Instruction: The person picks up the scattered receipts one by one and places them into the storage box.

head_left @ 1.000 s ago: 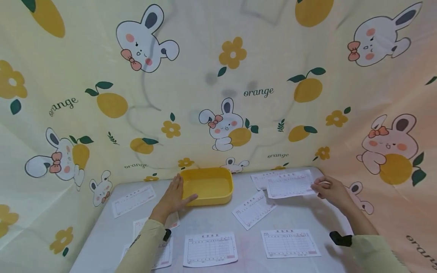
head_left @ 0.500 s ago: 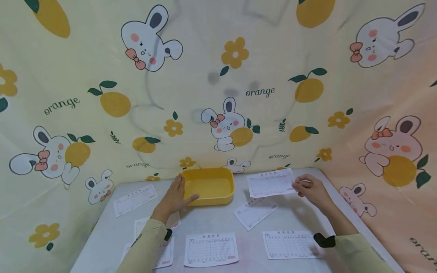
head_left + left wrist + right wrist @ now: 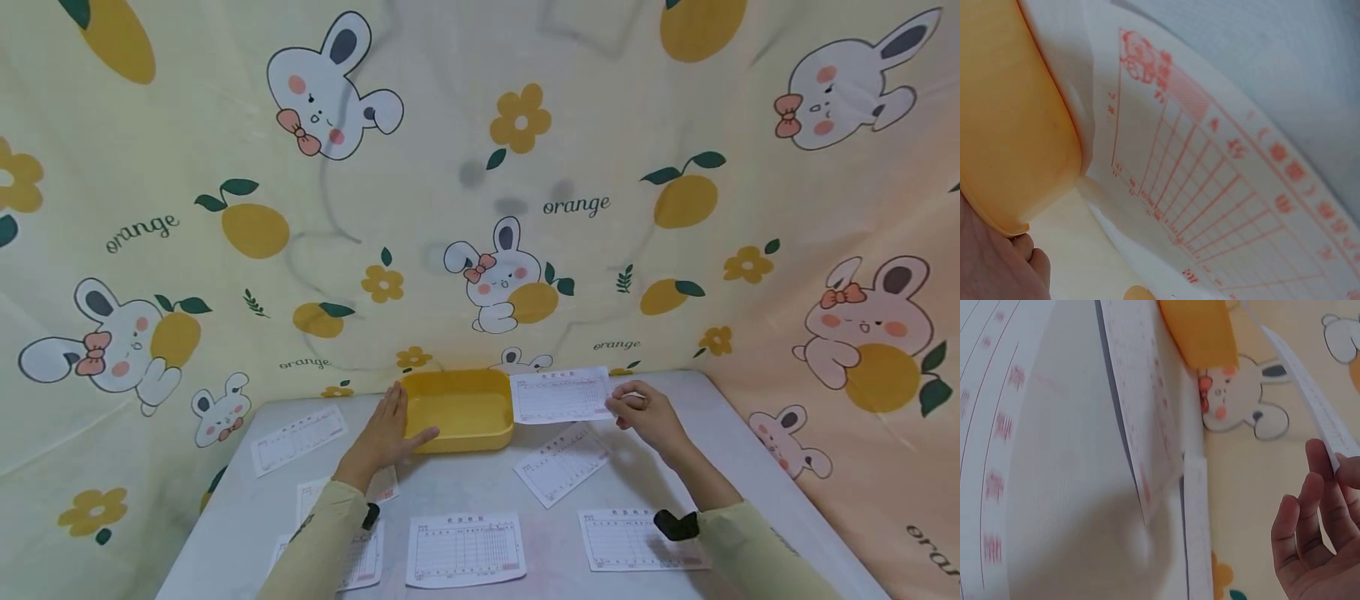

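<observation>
Left hand (image 3: 386,433) lies flat against the left wall of the yellow tray (image 3: 457,410), fingers straight and together, thumb along the front wall. Good brace; judgement: keep that pressure so the tray doesn't skate on the bench (image 3: 480,487) when the paper lands.

Tray sits at the back middle of the bench, just in front of the printed cloth (image 3: 480,208). Shallow, rounded corners, and I see nothing in it.

Held slip (image 3: 561,395) hangs in the air just right of the tray, its left edge at the tray's right rim. White sheet, red ruled grid and red header print, slightly bowed. Looks thin and floppy.

Right hand (image 3: 645,412) pinches the slip's right edge, fingers clamped on the paper. Right wrist view shows the same: the edge nipped at the fingertips (image 3: 1319,487).

Judgement: carry the slip level, get it fully over the tray opening, then lower it flat so the leading edge doesn't catch the rim and fold.

Other slips lie loose on the bench, one (image 3: 564,464) just below the held slip.
</observation>
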Motion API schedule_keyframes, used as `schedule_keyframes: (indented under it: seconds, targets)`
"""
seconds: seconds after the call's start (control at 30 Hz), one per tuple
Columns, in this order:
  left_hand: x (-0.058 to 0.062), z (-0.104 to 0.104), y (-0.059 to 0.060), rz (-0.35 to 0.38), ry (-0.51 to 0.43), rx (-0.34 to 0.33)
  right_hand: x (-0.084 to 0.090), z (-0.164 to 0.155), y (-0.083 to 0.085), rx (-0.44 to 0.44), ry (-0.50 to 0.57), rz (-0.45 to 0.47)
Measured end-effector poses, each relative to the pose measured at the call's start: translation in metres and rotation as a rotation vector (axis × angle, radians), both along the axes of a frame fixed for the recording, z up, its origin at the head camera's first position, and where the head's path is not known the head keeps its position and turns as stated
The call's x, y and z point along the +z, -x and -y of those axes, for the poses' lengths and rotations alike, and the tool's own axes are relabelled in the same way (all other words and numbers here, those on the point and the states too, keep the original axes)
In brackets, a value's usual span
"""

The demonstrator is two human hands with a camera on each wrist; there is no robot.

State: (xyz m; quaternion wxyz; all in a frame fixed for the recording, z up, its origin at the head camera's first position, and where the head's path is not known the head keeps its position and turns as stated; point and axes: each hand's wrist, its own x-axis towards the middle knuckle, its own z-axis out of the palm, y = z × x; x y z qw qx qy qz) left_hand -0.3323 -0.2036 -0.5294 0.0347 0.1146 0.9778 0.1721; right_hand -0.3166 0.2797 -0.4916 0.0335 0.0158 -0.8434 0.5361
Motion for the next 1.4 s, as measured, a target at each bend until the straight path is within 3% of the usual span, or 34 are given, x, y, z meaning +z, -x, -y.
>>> schedule_keyframes:
  seconds: [0.63,1.2,1.4]
  targets:
    - [0.002,-0.003,-0.004,0.005,-0.017,0.041,-0.015,0.062,0.023,0.092,0.141,0.02]
    - [0.001,-0.007,-0.008,0.008,-0.027,0.068,-0.018,0.112,0.032,0.086,0.135,0.054]
    - [0.003,-0.006,-0.013,-0.013,-0.051,0.04,-0.022,0.123,0.036,0.097,0.118,0.07]
